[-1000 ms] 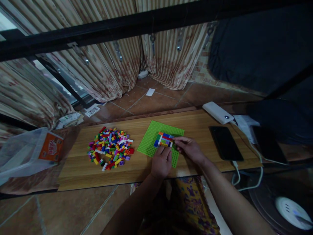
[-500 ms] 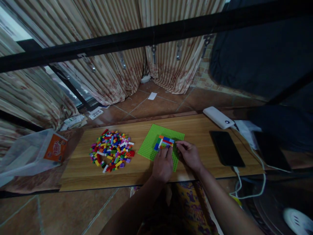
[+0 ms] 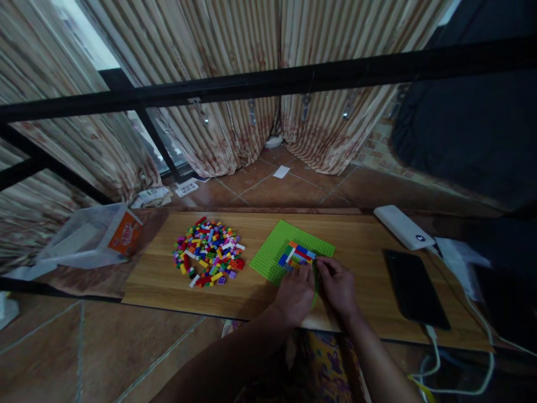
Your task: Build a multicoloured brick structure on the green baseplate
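A green baseplate lies on a wooden board. A small flat build of blue, red, orange and white bricks sits on the plate. My left hand rests with curled fingers on the plate's near edge, just below the build, holding the plate down. My right hand is close beside it, its fingertips pinched at the build's right end. A sliver of green shows between the two hands. A heap of loose coloured bricks lies on the board to the left of the plate.
A white power bank and a dark phone lie on the board's right side, with white cables hanging off the edge. A clear plastic tub with an orange label stands at the left. A black bar crosses above.
The view has shifted, so everything sits further right in the frame. My two hands have drawn closer together at the plate's near edge. The brick pile has not moved.
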Motion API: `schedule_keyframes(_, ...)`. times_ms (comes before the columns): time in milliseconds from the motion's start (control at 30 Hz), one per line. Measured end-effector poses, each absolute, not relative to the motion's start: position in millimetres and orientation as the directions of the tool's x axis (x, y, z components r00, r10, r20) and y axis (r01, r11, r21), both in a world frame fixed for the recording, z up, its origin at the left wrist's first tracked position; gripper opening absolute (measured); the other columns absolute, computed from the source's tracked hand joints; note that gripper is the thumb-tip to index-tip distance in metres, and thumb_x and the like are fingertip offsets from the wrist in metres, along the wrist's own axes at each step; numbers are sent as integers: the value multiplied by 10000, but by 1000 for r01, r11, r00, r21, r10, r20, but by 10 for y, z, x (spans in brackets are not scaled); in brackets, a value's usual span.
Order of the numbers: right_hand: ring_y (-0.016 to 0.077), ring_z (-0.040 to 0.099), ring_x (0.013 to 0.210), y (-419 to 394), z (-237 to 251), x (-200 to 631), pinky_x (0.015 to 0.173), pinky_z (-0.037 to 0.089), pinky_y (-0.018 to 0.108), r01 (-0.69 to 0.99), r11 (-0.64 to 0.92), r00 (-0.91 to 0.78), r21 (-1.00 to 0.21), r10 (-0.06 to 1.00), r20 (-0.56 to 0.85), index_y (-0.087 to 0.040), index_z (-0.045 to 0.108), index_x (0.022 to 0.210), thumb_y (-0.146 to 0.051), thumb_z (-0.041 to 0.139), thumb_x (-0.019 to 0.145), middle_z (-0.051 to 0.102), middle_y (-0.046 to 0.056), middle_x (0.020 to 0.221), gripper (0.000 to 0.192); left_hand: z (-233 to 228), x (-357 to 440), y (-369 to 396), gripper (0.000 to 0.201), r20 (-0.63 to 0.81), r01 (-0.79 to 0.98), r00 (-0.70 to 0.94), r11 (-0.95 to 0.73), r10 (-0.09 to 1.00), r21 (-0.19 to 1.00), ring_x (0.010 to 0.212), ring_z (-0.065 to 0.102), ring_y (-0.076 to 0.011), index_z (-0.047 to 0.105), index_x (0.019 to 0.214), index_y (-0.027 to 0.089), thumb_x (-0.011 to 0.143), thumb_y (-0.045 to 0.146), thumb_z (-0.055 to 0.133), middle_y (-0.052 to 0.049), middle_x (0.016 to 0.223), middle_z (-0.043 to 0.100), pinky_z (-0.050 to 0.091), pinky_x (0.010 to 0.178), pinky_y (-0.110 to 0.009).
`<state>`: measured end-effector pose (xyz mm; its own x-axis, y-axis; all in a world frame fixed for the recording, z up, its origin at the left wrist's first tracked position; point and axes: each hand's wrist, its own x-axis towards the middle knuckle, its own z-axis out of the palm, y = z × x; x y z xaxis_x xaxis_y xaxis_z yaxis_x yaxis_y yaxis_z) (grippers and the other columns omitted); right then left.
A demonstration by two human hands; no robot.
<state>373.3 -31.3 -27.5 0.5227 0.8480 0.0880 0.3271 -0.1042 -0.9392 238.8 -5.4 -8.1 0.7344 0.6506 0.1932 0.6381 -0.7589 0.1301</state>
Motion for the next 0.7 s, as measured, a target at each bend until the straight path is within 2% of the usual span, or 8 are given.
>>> schedule_keyframes(133,243,663,846,-315,-268,3733,814,500,380,389,-103,523,-915,843,128,-187,709,947,-521,540,840,729,103,956,389,-151,2288,-75,441,281,629,675,-731,682,265,938,601,-225,463,1321,130,880,130,457,-118,1046,609,513,842,-363)
schedule_keyframes(233,222,650,709,-282,-262,3768,692,513,350,416,-134,520,-900,846,115,-178,712,925,-548,540,821,727,95,859,421,-164,2151,-102,460,379,574,618,-725,689,381,1069,564,-222,436,1359,178,900,156,418,-117,1174,586,477,947,-375)
schedule_keyframes(300,193,615,586,-234,-259,3799,572,496,317,390,-163,522,-906,850,72,-165,710,909,-576,539,801,711,76,757,458,-151,2062,-94,491,426,600,522,-673,739,433,1185,504,-242,396,1395,174,905,165,400,-136,1288,535,426,1022,-417)
schedule_keyframes(367,163,566,481,-173,-259,3829,464,456,283,324,-212,541,-922,841,-3,-151,701,917,-602,539,778,671,45,657,500,-130,1992,-50,529,408,656,424,-585,808,477,1264,440,-271,357,1419,142,893,166,412,-164,1376,469,379,1065,-464)
schedule_keyframes(433,141,536,429,-108,-261,3859,408,429,258,244,-267,570,-932,817,-84,-140,687,935,-612,563,743,628,17,597,524,-112,1951,17,575,341,682,393,-520,854,514,1280,420,-285,341,1425,124,862,165,452,-171,1391,458,357,1081,-479)
schedule_keyframes(567,125,536,415,3,-268,3932,397,441,240,149,-333,604,-931,776,-181,-138,673,922,-590,635,669,600,-4,558,520,-98,1944,103,631,246,644,462,-513,852,567,1189,478,-275,342,1426,150,815,170,495,-132,1279,554,375,1068,-459)
schedule_keyframes(700,127,548,424,104,-271,4029,407,461,247,138,-384,630,-913,745,-219,-145,674,881,-555,666,635,609,-4,546,479,-81,1972,19,635,229,626,467,-502,854,596,1160,479,-295,336,1424,125,813,206,493,-150,1274,548,381,1046,-482)
